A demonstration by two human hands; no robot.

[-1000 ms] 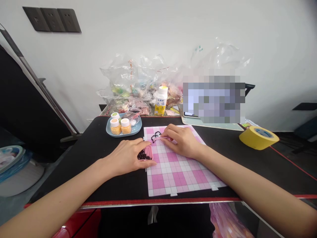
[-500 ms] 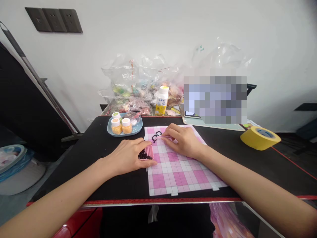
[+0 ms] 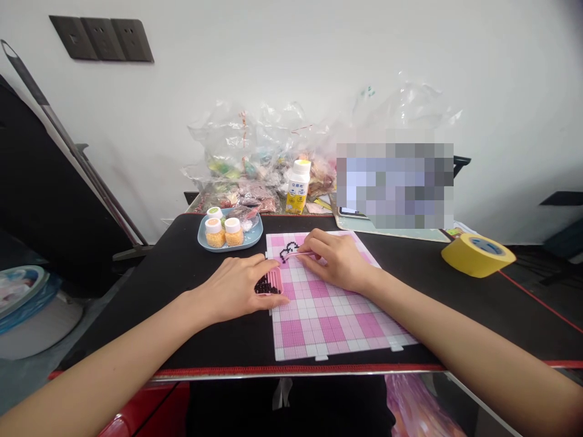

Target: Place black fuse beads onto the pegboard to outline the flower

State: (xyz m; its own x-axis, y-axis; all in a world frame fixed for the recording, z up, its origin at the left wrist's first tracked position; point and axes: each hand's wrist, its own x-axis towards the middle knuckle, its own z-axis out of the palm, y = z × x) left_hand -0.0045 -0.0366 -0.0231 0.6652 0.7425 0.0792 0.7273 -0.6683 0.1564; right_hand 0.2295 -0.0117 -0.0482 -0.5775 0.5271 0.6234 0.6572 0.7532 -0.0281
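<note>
My left hand (image 3: 241,282) grips a small pink bead tray (image 3: 275,279) between thumb and fingers, at the left edge of the pegboard. Black beads (image 3: 268,286) lie inside the tray. In my right hand (image 3: 334,258) is a pair of pink tweezers (image 3: 298,254), pinched between thumb and fingers, its tip pointing left at the beads on the board. A curved outline of black beads (image 3: 285,250) stands on the upper left of the pink and white checked pegboard (image 3: 314,328). Whether the tips hold a bead is too small to tell.
A blue plate (image 3: 246,241) with several bead jars (image 3: 234,232) stands at the back left. Behind are a white and yellow bottle (image 3: 298,187) and plastic bags (image 3: 228,145). A roll of yellow tape (image 3: 476,255) lies right on the black mat (image 3: 182,340); a bin (image 3: 40,315) stands left.
The tweezers' tip has shifted slightly down and left beside the black bead outline. My left hand keeps the tray in the same place.
</note>
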